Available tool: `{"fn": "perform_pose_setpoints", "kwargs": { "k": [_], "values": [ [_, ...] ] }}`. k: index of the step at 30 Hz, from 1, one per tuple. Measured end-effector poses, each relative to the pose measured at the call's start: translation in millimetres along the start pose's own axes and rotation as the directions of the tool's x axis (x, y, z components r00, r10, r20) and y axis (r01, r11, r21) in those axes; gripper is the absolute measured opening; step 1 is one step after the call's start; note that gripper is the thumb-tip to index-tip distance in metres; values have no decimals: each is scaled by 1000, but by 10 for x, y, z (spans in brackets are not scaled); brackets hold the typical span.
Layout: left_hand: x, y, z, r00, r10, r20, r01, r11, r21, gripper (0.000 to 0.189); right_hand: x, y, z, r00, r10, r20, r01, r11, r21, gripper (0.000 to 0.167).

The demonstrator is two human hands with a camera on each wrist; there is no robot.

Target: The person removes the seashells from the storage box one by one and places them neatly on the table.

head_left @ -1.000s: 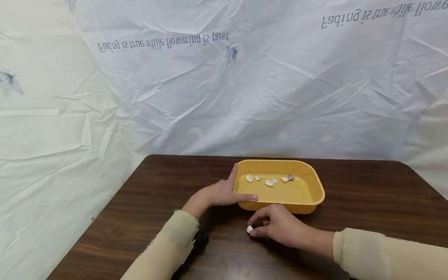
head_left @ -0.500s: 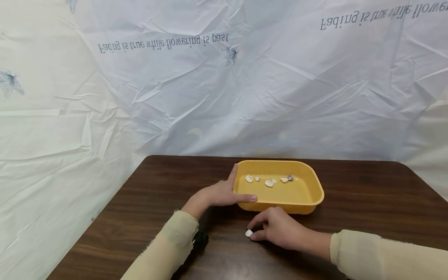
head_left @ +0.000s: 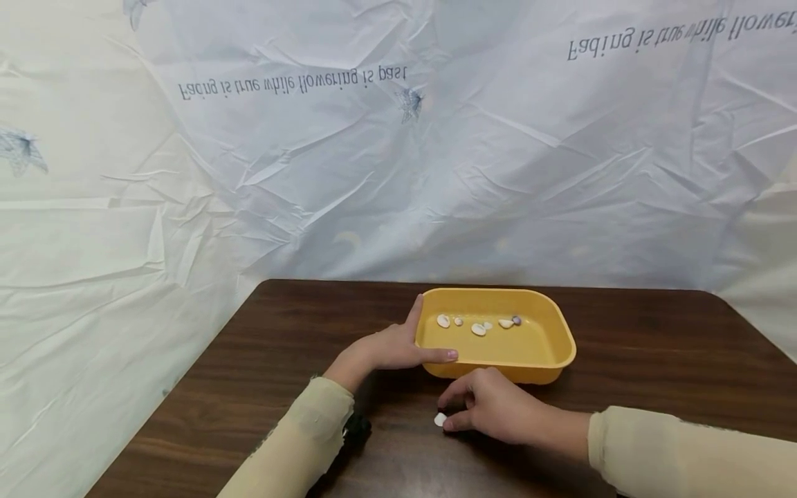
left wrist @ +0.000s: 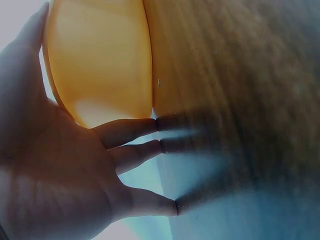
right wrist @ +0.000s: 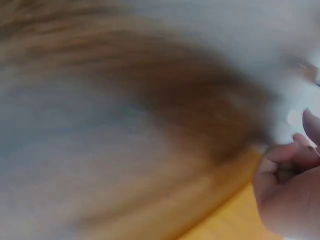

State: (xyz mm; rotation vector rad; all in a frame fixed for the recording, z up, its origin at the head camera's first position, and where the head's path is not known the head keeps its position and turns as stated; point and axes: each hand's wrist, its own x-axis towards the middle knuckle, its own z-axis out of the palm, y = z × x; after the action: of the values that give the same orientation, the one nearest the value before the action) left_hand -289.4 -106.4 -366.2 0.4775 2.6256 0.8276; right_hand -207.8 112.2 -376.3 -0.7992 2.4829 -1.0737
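Note:
A shallow yellow plastic tray (head_left: 498,353) stands on the dark wooden table. Several small seashells lie inside, among them a white shell (head_left: 478,330) and a purple one (head_left: 516,320). My left hand (head_left: 395,346) rests against the tray's left end, thumb along the front rim. In the left wrist view, straight, spread fingers (left wrist: 147,202) reach down to the tabletop. Just in front of the tray, my right hand (head_left: 495,408) pinches a small white seashell (head_left: 440,419) between thumb and index fingertips, low over the table. The right wrist view is blurred; the shell (right wrist: 294,117) shows faintly by the thumb.
The brown table (head_left: 654,360) ends at a pale, wrinkled cloth backdrop (head_left: 498,173) with printed words. A small black object (head_left: 357,423) shows beside the left forearm.
My right hand has shifted slightly left and toward the table front with the white seashell, which now shows flatter at the fingertips. The left hand and tray have held their place.

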Motion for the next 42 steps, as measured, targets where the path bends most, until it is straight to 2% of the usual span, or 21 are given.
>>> {"fn": "perform_pose_setpoints", "kwargs": {
  "k": [5, 10, 14, 23, 28, 36, 42],
  "values": [
    [11, -18, -18, 999, 35, 14, -34, 999, -23, 130, 9, -298, -241, 997, 67, 49, -68, 998, 16, 24],
    [16, -27, -34, 1000, 21, 10, -22, 999, 37, 126, 53, -526, -499, 991, 137, -2, -137, 990, 14, 30],
    [9, -28, -37, 1000, 6, 20, -7, 998, 58, 127, 115, -561, -661, 979, 200, -30, -199, 979, 35, 34],
    [-10, -9, -21, 999, -36, 23, 35, 999, 28, 133, 280, -326, -917, 970, 239, -50, -236, 970, 52, 46],
    [-2, 6, -12, 999, -37, 14, 36, 999, 29, 133, 364, -174, -1024, 958, 281, -57, -277, 959, 63, 53],
    [3, 7, -26, 999, -36, 32, 36, 999, 5, 134, 523, 38, -1083, 947, 309, -87, -300, 948, 102, 61],
    [10, 3, -20, 998, -53, 23, 53, 998, 21, 133, 567, 158, -1082, 941, 333, -67, -326, 941, 88, 63]
  ]
}}
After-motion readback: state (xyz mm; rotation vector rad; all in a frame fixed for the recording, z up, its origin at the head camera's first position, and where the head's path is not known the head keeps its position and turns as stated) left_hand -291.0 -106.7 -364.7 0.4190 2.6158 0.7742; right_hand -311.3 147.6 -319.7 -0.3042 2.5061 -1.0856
